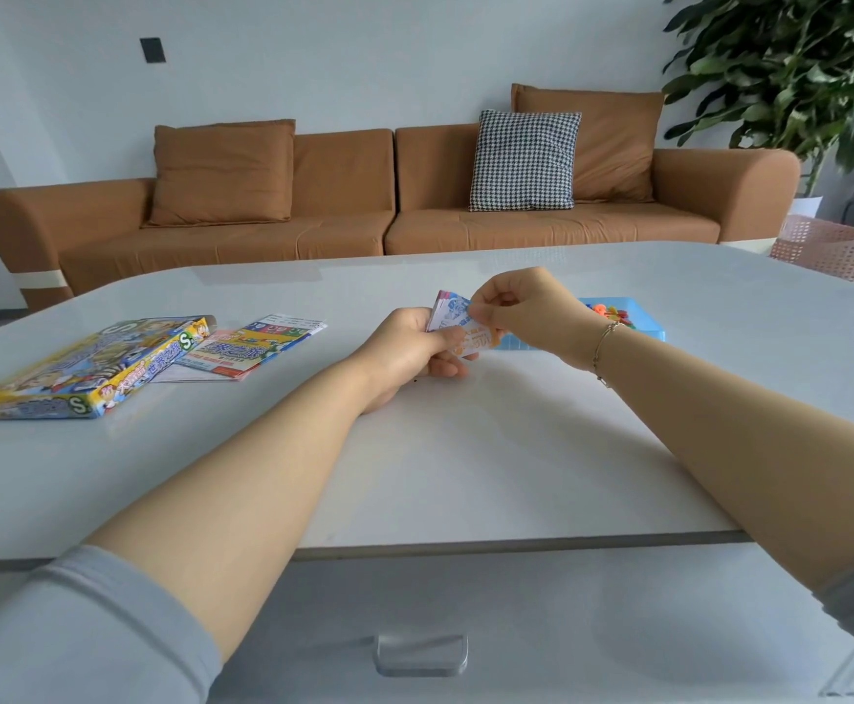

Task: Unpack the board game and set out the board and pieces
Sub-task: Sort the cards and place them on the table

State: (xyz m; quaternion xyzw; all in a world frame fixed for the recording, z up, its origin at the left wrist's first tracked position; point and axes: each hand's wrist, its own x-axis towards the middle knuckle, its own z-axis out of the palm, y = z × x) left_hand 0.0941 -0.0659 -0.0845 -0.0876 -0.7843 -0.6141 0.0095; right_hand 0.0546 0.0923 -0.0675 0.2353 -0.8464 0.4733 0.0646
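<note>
Left hand (409, 348) grips stack of cards (457, 325), fingers curled under. Right hand (526, 309), at 3 o'clock of it, pinches top card.

White glossy tabletop (465, 449); game box (94, 368) yellow and blue with cartoon print; folded board (247, 348) red, yellow and green; blue tray (633, 322) of orange and red pieces; tan sofa (343, 215) with a black-and-white houndstooth cushion (524, 160); pink lattice basket (841, 249)
</note>
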